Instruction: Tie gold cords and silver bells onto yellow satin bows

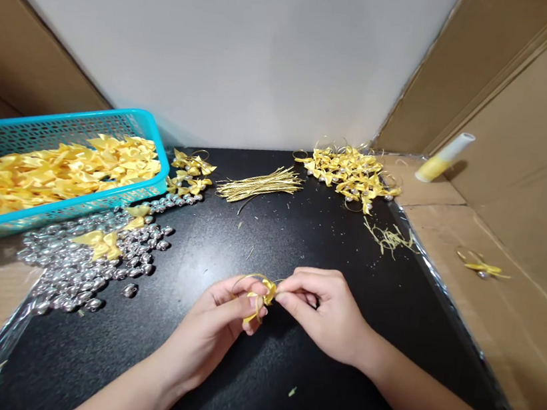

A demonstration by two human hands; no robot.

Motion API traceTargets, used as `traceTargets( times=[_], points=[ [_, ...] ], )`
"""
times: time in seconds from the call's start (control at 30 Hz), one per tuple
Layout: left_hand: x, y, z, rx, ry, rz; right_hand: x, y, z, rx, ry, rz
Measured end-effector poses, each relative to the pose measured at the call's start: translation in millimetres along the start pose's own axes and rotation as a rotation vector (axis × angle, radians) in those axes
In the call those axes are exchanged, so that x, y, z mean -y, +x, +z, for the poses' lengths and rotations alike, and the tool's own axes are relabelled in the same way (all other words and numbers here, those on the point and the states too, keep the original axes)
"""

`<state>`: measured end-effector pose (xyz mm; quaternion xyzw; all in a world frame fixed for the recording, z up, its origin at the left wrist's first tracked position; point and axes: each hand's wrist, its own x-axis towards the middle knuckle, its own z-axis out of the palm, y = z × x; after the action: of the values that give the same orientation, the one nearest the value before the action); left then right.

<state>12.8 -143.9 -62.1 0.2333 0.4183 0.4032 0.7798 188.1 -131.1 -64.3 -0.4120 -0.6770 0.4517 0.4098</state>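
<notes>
My left hand [234, 307] is closed on a small yellow ribbon bow [269, 292], pinched between thumb and fingers above the black table. A thin gold cord loops over the fingers of that hand. Just to the right, my right hand [318, 305] pinches a thin end of the gold cord [281, 281] beside the bow. Whether a bead sits in the bow cannot be made out, as fingers cover part of it.
A turquoise basket [157, 149] of yellow bows stands at the left, with silver beads [73, 273] spilled before it. Gold cords [261, 184] lie at the back, finished-looking bows [348, 171] right of them. Cord scraps [390, 238] and a yellow-white tube [445, 158] are further right.
</notes>
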Motion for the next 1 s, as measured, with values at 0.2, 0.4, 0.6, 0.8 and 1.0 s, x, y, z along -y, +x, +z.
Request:
traceTargets(
  times=[0.2,0.4,0.6,0.8,1.0],
  points=[
    [-0.8,-0.8,0.9,0.021,0.037,-0.001,-0.6,0.0,-1.6,0.018,0.015,0.006],
    [0.8,-1.4,0.3,-0.012,0.029,0.033,-0.3,0.4,-1.8,0.017,0.017,0.026],
    [0.6,-2.2,0.9,0.008,-0.009,0.040,-1.6,0.5,-1.3,0.013,0.024,0.047],
    [0.7,-1.4,0.3,-0.011,0.004,0.069,-1.3,0.8,-2.4,0.034,0.031,0.061],
    [-0.3,-1.4,3.3,-0.050,-0.007,0.061,-0.8,1.6,-2.1,0.034,0.047,0.060]
  ],
)
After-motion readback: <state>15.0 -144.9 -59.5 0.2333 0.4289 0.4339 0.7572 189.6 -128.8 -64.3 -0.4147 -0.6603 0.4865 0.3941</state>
